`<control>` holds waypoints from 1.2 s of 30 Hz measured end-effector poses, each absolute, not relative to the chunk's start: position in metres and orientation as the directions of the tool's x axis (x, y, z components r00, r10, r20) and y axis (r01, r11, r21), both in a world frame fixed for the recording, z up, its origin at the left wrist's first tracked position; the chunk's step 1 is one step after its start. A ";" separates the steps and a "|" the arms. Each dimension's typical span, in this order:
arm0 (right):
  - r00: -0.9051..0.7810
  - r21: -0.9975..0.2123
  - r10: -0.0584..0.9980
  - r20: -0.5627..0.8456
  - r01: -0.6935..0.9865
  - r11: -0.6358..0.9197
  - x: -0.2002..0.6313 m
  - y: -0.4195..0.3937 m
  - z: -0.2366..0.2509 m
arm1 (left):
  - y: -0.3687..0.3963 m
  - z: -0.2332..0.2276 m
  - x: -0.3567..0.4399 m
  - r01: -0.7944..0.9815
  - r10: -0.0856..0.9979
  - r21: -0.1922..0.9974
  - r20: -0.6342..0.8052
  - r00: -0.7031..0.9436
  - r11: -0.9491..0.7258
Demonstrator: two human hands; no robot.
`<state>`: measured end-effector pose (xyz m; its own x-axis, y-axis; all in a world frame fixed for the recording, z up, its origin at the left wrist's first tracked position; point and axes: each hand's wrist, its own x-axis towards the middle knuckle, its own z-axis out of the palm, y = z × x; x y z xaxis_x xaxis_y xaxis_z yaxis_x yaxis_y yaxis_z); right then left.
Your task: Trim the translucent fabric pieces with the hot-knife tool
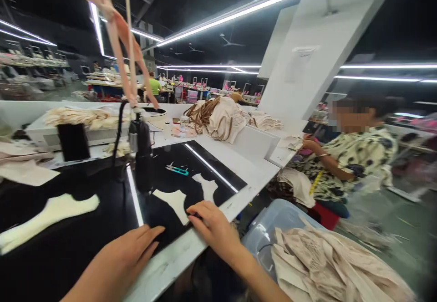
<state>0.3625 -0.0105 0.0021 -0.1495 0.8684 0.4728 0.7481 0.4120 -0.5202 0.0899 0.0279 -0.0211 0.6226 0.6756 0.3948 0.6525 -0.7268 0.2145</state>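
Both hands [215, 227] [126, 256] rest flat beside cream fabric pieces [174, 202]; no writing seems legible

A garment factory floor is stretching away under long ceiling strip lights [239, 12]: rows of worktables, heaped beige fabric pieces [221, 117], and a seated co-worker in a patterned shirt [355, 165] handling cloth.

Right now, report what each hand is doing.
Left hand: open, flat on the black table, holding nothing.
Right hand: fingers curled on the cream fabric piece.
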 end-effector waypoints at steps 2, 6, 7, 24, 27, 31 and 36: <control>-0.143 -0.547 0.874 0.465 0.729 0.410 0.367 -0.011 -0.001 | 0.023 -0.003 0.111 0.680 0.694 0.155 0.259 0.672 -0.716; -0.182 -0.553 0.880 0.439 0.717 0.424 0.372 -0.007 -0.007 | 0.024 0.012 0.137 0.738 0.754 0.152 0.127 0.645 -0.657; -0.195 -0.544 0.880 0.432 0.723 0.427 0.372 -0.006 -0.007 | 0.025 0.012 0.139 0.746 0.762 0.156 0.125 0.635 -0.647; -0.289 -0.157 0.886 0.362 0.918 0.364 0.350 0.013 -0.013 | 0.038 -0.020 0.128 0.719 0.772 0.283 0.266 0.577 -0.635; -0.263 -0.188 0.899 0.350 0.920 0.343 0.348 0.012 -0.011 | 0.037 -0.017 0.127 0.729 0.778 0.271 0.223 0.587 -0.628; -0.217 -0.324 0.912 0.349 0.885 0.334 0.350 0.010 -0.008 | 0.029 0.001 0.135 0.774 0.792 0.176 0.073 0.606 -0.608; -0.124 -0.539 0.944 0.305 0.795 0.279 0.358 0.011 -0.005 | 0.023 0.018 0.146 0.793 0.797 0.096 -0.004 0.605 -0.602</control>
<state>0.3580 0.0109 -0.0049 -0.1244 0.9443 0.3045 0.7947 0.2786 -0.5392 0.1461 0.0234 0.0179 0.6046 0.7965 -0.0040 0.7931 -0.6016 0.0956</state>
